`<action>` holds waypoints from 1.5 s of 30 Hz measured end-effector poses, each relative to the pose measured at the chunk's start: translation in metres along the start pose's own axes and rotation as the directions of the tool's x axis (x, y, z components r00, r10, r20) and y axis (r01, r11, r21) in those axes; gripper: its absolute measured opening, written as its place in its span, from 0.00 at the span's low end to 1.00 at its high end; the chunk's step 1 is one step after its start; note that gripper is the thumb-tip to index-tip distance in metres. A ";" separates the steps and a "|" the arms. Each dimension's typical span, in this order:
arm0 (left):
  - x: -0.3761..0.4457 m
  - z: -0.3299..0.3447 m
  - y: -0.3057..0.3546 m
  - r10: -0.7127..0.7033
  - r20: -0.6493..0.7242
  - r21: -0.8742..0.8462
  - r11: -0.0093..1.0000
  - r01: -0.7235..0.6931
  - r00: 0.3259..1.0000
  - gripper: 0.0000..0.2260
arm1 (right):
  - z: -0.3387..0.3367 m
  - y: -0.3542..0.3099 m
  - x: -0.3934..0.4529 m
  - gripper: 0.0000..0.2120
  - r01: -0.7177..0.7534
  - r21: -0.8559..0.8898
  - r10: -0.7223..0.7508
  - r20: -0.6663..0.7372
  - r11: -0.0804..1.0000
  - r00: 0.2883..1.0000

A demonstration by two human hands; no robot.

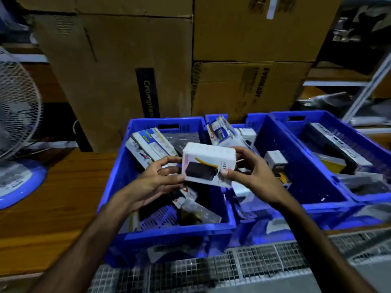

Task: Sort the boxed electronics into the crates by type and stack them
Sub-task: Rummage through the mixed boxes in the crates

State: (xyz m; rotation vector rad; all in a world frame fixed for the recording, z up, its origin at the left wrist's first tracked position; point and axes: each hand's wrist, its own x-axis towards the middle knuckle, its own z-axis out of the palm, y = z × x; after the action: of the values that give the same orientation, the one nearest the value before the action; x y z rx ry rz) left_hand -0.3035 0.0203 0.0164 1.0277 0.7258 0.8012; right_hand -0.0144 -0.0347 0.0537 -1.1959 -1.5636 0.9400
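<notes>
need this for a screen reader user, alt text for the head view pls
Both hands, left hand and right hand, hold a small white box picturing a black device above three blue crates of boxed electronics. Cardboard cartons stand behind, a fan at left.

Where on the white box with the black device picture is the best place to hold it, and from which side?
Grip the white box by its two short ends, from left and right, as the left hand and right hand do now. Its broad printed face is tilted up, so the narrow ends suit thumb and fingers.
</notes>
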 end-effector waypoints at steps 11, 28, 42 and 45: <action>0.015 0.044 -0.029 0.109 -0.244 0.258 0.965 -0.044 0.964 0.19 | -0.197 0.044 -0.007 0.32 -0.211 -0.504 0.286 0.077 0.838 0.955; 0.022 0.085 -0.059 0.228 -0.510 0.361 0.932 -0.035 0.829 0.09 | -0.194 0.102 0.026 0.14 -0.043 -0.537 0.130 0.126 0.842 0.983; 0.020 0.031 -0.045 0.189 -0.922 0.231 0.969 0.088 0.338 0.15 | -0.065 0.065 0.052 0.10 0.170 -0.354 -0.076 0.265 0.920 0.961; 0.040 0.023 -0.030 -0.017 -0.935 -0.001 0.999 0.043 0.355 0.18 | -0.032 0.059 0.060 0.11 0.173 -0.327 -0.082 0.275 0.929 0.958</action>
State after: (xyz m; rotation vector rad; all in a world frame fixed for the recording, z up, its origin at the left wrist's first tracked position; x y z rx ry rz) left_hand -0.2569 0.0349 -0.0088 0.4532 1.7592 1.3746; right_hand 0.0252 0.0389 0.0208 -1.2276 -2.0582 0.7739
